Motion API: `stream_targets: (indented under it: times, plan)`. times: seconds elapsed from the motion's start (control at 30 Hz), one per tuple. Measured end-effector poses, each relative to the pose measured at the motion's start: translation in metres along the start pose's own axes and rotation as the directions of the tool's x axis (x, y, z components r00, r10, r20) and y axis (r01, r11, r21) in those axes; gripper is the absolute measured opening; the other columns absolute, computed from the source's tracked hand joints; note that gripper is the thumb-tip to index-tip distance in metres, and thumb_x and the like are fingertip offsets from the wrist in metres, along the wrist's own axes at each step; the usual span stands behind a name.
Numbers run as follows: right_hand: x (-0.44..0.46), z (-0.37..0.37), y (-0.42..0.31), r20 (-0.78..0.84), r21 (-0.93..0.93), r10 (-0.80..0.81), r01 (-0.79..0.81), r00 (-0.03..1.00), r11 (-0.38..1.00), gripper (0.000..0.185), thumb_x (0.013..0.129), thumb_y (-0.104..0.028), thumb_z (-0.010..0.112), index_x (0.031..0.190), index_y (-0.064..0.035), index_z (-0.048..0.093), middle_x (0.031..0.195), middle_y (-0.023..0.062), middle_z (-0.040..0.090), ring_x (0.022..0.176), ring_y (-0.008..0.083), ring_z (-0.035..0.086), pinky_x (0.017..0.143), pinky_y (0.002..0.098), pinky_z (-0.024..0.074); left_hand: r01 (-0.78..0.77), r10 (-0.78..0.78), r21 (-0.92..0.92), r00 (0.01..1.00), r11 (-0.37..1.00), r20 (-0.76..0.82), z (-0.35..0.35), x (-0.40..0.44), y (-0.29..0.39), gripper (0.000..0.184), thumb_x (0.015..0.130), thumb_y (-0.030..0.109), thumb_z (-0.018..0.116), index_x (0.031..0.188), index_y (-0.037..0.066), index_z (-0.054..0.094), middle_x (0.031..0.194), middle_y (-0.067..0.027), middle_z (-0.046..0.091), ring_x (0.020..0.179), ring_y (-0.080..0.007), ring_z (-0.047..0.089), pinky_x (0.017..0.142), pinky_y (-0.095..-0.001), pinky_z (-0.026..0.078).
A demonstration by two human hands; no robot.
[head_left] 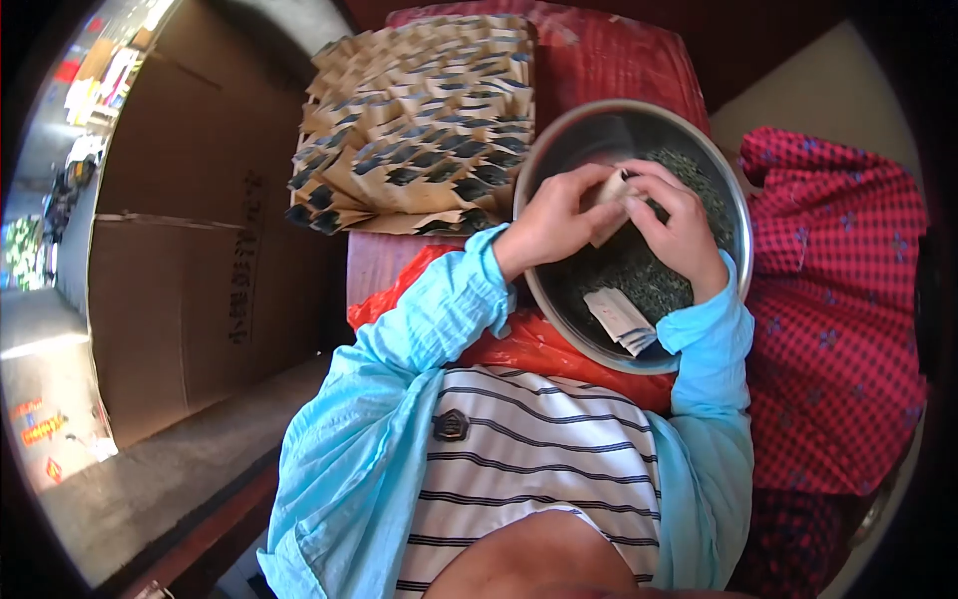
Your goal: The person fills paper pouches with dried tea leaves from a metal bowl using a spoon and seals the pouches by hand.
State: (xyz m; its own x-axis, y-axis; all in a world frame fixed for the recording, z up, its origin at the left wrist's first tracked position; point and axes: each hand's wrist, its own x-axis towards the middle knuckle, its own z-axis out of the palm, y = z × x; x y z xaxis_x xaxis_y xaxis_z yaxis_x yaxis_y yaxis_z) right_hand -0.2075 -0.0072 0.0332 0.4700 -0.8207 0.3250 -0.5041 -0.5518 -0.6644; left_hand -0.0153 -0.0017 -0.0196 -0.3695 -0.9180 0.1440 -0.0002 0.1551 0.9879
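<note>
Above a round metal basin (534, 265), my left hand (559, 218) pinches a small brown paper packet (611, 205) between thumb and fingers. My right hand (677, 222) closes on the packet's other side, its fingertips near the dark opening at the top. Dark green dried leaves (644, 275) lie in the basin below and behind my hands. A small stack of flat, pale paper packets (621, 319) rests on the leaves near the basin's front edge. The packet's lower part is partly covered by my left fingers.
Many upright brown paper packets (429, 130) with dark openings stand packed together left of the basin. A large cardboard box (180, 230) is at the left. Red plastic (544, 339) lies under the basin, and red checked cloth (828, 299) hangs at the right.
</note>
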Motion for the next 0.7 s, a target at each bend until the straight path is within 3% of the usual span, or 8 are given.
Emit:
stream_targets:
  times: [0.07,0.13,0.17,0.23,0.27,0.33,0.53,0.7]
  plan:
    - [0.001,-0.003,-0.004,0.041,0.062,0.000,-0.003,0.999,0.998,0.013,0.086,-0.003,0.060,0.098,0.0030,0.063,0.113,0.0159,0.065,0.106,0.0287,0.064,0.091,0.0345,0.0487,0.079,-0.076,-0.159,0.997,0.984,0.026,-0.002,-0.003,0.011,0.031,0.091,0.010,0.068,0.118,-0.002,0.058,0.100,-0.0025,0.064,0.089,-0.0072,0.058,0.076,-0.0250,0.051]
    - [0.000,-0.003,-0.006,-0.031,0.236,-0.021,0.028,0.999,0.971,0.015,0.087,-0.001,0.059,0.102,0.0026,0.063,0.114,0.0151,0.065,0.105,0.0251,0.064,0.092,0.0338,0.0483,-0.007,0.002,-0.100,0.999,0.995,-0.053,-0.003,-0.014,0.027,0.030,0.091,0.010,0.068,0.118,-0.001,0.059,0.099,-0.0021,0.063,0.089,-0.0066,0.058,0.075,-0.0249,0.051]
    - [-0.003,0.000,-0.009,-0.097,0.486,0.050,0.003,0.994,0.874,0.019,0.091,-0.005,0.058,0.109,0.0017,0.062,0.117,0.0138,0.065,0.103,0.0202,0.063,0.091,0.0316,0.0484,-0.003,-0.009,-0.120,0.995,0.993,-0.097,-0.005,-0.021,0.040,0.029,0.089,0.008,0.070,0.114,-0.001,0.061,0.100,-0.0040,0.065,0.089,-0.0097,0.061,0.076,-0.0262,0.052]
    - [-0.010,-0.005,-0.002,-0.155,0.645,0.114,0.013,0.981,0.764,0.024,0.095,-0.008,0.052,0.116,0.0015,0.059,0.122,0.0156,0.062,0.101,0.0195,0.063,0.091,0.0332,0.0484,-0.133,0.154,0.114,0.966,0.985,-0.207,-0.018,-0.042,0.069,0.027,0.085,0.006,0.070,0.111,-0.002,0.063,0.102,-0.0077,0.067,0.093,-0.0144,0.063,0.081,-0.0279,0.051]
    - [-0.011,-0.004,0.006,-0.197,0.621,0.136,0.017,0.971,0.784,0.026,0.098,-0.013,0.049,0.119,0.0006,0.058,0.120,0.0148,0.063,0.096,0.0163,0.063,0.087,0.0305,0.0495,-0.251,0.300,0.216,0.924,0.943,-0.237,-0.029,-0.048,0.072,0.024,0.084,0.003,0.069,0.106,-0.002,0.064,0.105,-0.0114,0.067,0.099,-0.0171,0.064,0.087,-0.0296,0.050]
    - [-0.012,-0.005,0.016,-0.185,0.622,0.182,-0.028,0.966,0.783,0.026,0.098,-0.013,0.049,0.119,0.0008,0.058,0.118,0.0139,0.064,0.095,0.0158,0.063,0.086,0.0300,0.0498,-0.300,0.365,0.249,0.888,0.921,-0.279,-0.055,-0.066,0.085,0.026,0.084,-0.001,0.065,0.110,-0.001,0.061,0.108,-0.0112,0.067,0.102,-0.0164,0.063,0.088,-0.0298,0.049]
    - [-0.010,0.001,0.024,-0.153,0.646,0.261,-0.103,0.953,0.756,0.025,0.098,-0.013,0.053,0.119,-0.0012,0.059,0.110,0.0104,0.067,0.091,0.0135,0.064,0.081,0.0271,0.0504,-0.141,0.095,-0.025,0.777,0.990,-0.622,-0.111,-0.118,0.071,0.030,0.090,-0.007,0.056,0.118,0.002,0.053,0.094,-0.0029,0.065,0.082,-0.0085,0.060,0.073,-0.0230,0.050]
    - [-0.001,0.000,0.023,-0.132,0.631,0.274,-0.133,0.952,0.765,0.023,0.097,-0.013,0.056,0.117,-0.0018,0.061,0.106,0.0090,0.069,0.087,0.0114,0.065,0.078,0.0244,0.0503,0.066,0.150,0.301,0.756,0.951,-0.638,-0.137,-0.136,0.037,0.035,0.086,-0.003,0.061,0.120,0.001,0.054,0.094,-0.0069,0.066,0.080,-0.0132,0.061,0.070,-0.0255,0.051]
